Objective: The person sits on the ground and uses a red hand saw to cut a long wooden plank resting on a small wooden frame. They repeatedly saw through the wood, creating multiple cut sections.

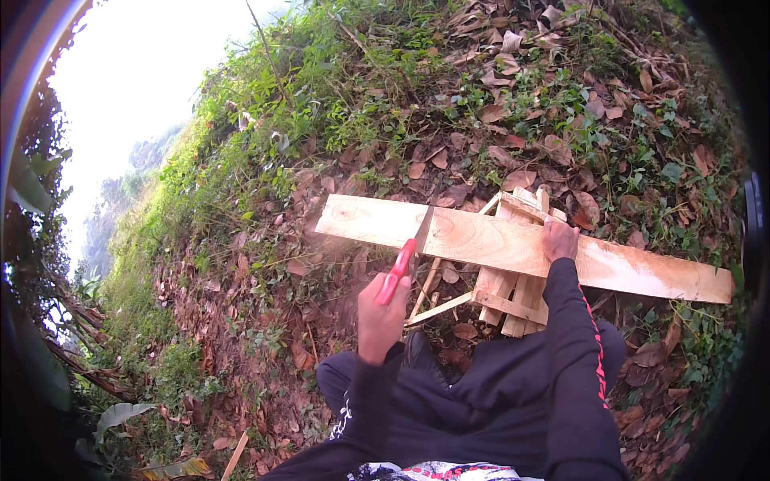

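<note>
A long pale wooden board (497,239) lies across a low slatted wooden stand (507,298), its left end sticking out past the stand. My left hand (380,317) is closed around the red handle of a hand saw (399,269). The saw's narrow dark blade lies across the board left of the stand, seen nearly edge-on. How deep it sits in the wood I cannot tell. My right hand (559,239) presses on the board above the stand, fingers curled over its far edge.
Dry brown leaves (520,178) and low green plants (233,152) cover the sloping ground. My bent legs (489,385) are close to the stand's near side. A thin wooden strip (235,455) lies at the lower left. Bare branches (84,353) stick out at the left.
</note>
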`<state>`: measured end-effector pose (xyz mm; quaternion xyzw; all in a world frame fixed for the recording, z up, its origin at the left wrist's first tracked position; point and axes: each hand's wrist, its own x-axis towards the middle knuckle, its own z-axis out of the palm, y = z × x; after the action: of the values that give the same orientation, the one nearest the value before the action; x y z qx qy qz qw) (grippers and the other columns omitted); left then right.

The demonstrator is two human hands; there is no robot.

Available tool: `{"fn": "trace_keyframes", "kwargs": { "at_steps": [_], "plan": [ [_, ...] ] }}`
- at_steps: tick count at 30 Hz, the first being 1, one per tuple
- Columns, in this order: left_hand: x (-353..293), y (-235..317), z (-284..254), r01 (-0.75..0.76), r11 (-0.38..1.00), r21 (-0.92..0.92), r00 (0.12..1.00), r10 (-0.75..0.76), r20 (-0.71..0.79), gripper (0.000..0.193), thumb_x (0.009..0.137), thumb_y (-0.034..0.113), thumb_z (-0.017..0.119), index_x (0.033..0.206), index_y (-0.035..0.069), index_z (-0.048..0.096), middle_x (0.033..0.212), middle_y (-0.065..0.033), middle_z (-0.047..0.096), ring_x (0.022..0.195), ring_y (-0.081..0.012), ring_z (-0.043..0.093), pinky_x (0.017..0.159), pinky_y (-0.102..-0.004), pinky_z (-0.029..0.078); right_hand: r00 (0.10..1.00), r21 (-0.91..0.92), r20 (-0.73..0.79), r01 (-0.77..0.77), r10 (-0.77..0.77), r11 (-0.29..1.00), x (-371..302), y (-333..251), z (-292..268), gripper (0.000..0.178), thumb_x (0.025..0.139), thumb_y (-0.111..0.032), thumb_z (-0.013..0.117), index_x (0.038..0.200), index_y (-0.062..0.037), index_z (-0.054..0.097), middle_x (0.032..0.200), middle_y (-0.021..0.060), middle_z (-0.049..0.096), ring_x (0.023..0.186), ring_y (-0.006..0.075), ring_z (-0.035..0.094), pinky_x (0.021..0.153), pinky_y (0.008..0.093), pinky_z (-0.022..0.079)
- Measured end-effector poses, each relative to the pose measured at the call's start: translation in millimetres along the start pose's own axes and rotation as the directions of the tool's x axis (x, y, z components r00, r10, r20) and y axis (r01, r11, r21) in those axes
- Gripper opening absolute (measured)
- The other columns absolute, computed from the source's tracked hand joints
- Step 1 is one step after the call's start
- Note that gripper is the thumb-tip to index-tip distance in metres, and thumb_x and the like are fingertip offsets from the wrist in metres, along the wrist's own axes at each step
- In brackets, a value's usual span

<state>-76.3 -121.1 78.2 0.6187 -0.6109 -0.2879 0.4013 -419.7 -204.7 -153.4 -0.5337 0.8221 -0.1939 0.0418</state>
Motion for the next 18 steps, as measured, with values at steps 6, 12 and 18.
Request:
{"fn": "trace_keyframes", "kwargs": {
  "at_steps": [6, 12, 18],
  "plan": [
    [59.0, -22.1, 36.6, -0.104, 0.989, 0.108, 0.994, 0.108, -0.028, 0.023, 0.092, 0.017, 0.064, 0.081, -0.003, 0.058, 0.065, -0.0182, 0.055, 0.057, -0.0275, 0.053, 0.059, -0.039, 0.043, 0.999, 0.073, -0.032, -0.008, 0.01, 0.997, 5.4, -12.7, -3.5, 0.049, 0.099, -0.035, 0.042, 0.08, -0.0013, 0.073, 0.087, 0.022, 0.07, 0.086, 0.0389, 0.066, 0.09, 0.0523, 0.042],
    [-0.7, 3.5, -12.3, 0.043, 0.999, -0.017, 0.998, -0.042, 0.055, 0.024, 0.093, 0.018, 0.065, 0.081, -0.002, 0.059, 0.064, -0.0117, 0.053, 0.059, -0.0175, 0.048, 0.058, -0.0357, 0.041, 0.996, -0.007, -0.088, -0.018, 0.018, 1.0, 3.8, 0.4, 6.4, 0.047, 0.099, -0.034, 0.041, 0.08, -0.0035, 0.073, 0.084, 0.0203, 0.07, 0.082, 0.0362, 0.067, 0.092, 0.0502, 0.041],
    [3.8, 1.2, -7.0, -0.004, 0.999, 0.038, 0.999, 0.003, 0.035, 0.024, 0.094, 0.016, 0.063, 0.079, -0.002, 0.057, 0.063, -0.0126, 0.052, 0.057, -0.0215, 0.049, 0.058, -0.0363, 0.041, 0.997, -0.016, -0.073, -0.03, 0.029, 0.999, 4.1, -6.4, 2.0, 0.048, 0.1, -0.035, 0.041, 0.08, -0.0047, 0.074, 0.083, 0.0192, 0.071, 0.083, 0.035, 0.067, 0.097, 0.0509, 0.04]
  ]
}}
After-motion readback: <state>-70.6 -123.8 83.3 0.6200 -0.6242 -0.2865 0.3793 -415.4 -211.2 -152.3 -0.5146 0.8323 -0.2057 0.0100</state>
